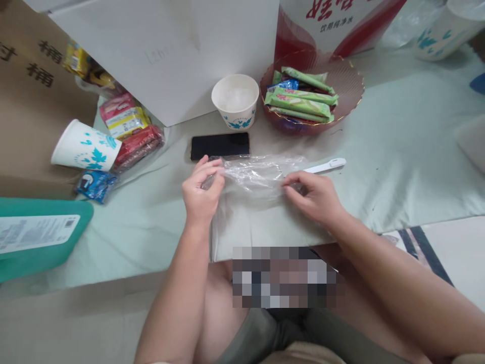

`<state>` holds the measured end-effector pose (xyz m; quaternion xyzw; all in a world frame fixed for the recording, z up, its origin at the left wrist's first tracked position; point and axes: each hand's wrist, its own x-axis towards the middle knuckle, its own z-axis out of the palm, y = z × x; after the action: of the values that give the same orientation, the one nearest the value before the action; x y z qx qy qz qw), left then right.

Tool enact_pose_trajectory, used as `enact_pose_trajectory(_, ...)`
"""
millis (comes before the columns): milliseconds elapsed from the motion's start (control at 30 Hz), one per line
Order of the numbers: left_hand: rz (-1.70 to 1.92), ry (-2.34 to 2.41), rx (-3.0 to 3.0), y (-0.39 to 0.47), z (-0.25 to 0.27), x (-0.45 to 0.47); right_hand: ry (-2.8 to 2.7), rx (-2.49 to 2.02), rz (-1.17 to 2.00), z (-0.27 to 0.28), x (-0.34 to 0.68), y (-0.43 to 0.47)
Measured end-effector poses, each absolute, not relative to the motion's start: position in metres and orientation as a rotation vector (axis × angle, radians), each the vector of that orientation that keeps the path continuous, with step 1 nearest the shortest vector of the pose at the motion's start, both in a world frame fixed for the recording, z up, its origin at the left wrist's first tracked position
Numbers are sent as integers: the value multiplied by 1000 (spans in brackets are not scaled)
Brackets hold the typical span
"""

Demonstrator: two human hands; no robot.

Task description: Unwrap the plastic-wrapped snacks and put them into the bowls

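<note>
A clear, crinkled plastic bag (252, 177) is stretched between my two hands, over the near part of the table. My left hand (200, 189) pinches its left end between thumb and fingers. At the other end, my right hand (312, 194) grips the plastic with thumb and forefinger. Just beyond my right hand lies a slim white stick-like tool (326, 166) with a hole near its end; its other end is hidden by the bag and hand. A black smartphone (220, 146) lies flat behind the bag, close to my left fingertips.
A paper cup (235, 103) and a ribbed bowl (350, 96) of green-wrapped snacks stand behind. At left are a tipped paper cup (85, 146), snack packets (125, 119) and a green board-like object (41, 237). A white box (170, 50) and a cardboard box (34, 101) stand at the back.
</note>
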<state>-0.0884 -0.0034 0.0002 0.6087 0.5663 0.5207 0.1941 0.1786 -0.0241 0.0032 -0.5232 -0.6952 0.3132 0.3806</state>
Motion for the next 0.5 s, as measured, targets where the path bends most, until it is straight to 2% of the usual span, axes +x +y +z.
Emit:
enact_pose_trajectory(100, 1468, 1605, 1606, -4, 2, -87, -1612, -1464, 823, 8, 178, -21)
enact_pose_trajectory(300, 1396, 1617, 1338, -5, 5, -82, -1268, -1336, 1113, 6, 178, -15)
enact_pose_trajectory(500, 1422, 1587, 1221, -2, 8, -81, -1311, -1411, 1025, 9, 176, -16)
